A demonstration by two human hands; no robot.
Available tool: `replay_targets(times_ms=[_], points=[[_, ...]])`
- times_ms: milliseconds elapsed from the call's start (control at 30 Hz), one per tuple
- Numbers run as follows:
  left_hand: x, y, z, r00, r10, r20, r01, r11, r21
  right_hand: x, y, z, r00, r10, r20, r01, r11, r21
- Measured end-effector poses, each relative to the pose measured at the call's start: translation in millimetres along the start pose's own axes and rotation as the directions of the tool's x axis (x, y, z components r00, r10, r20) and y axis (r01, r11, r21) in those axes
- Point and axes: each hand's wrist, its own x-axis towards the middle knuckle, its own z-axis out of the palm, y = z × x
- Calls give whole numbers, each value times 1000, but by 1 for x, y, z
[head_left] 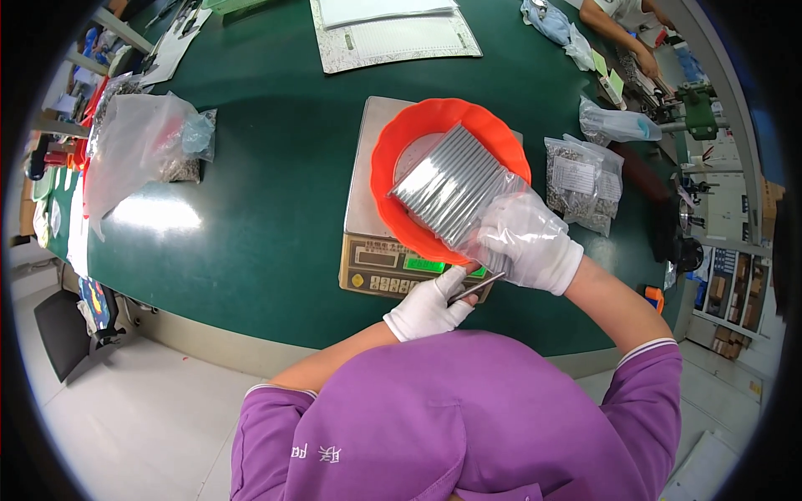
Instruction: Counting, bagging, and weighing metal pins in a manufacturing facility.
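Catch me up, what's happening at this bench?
A person in white gloves is handling a bundle of silver rods lying in an orange-red bowl on a scale. The right hand is on the clear plastic at the bundle's near end. The left hand holds a slim metal piece in front of the scale; its exact type is unclear.

white characters on purple shirt, digits on scale, label on bag
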Motion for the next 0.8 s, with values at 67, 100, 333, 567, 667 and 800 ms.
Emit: replay_targets(times_ms=[67,100,333,567,667,800], points=[[0,2,-1,1000,-8,15,8,1000,-12,2,-1,-3,999,-31,-35,32,999,16],[-1,5,-1,999,-8,38,9,999,-32,4,-4,-8,999,-3,33,4,999,-37],[-5,4,3,1000,-7,27,13,977,-211,0,3,-14,977,-139,164,147,989,-34],[-9,8,-2,1000,-20,13,22,988,-153,-15,15,-17,966,-235,108,236,972,6],[-11,8,-1,999,-38,-2,38,992,-122,-20,17,-14,962,-142,232,131,989,62],[-12,7,-1,999,-34,2,34,998,-51,-26,18,-17,962,-221,162,207,974,96]])
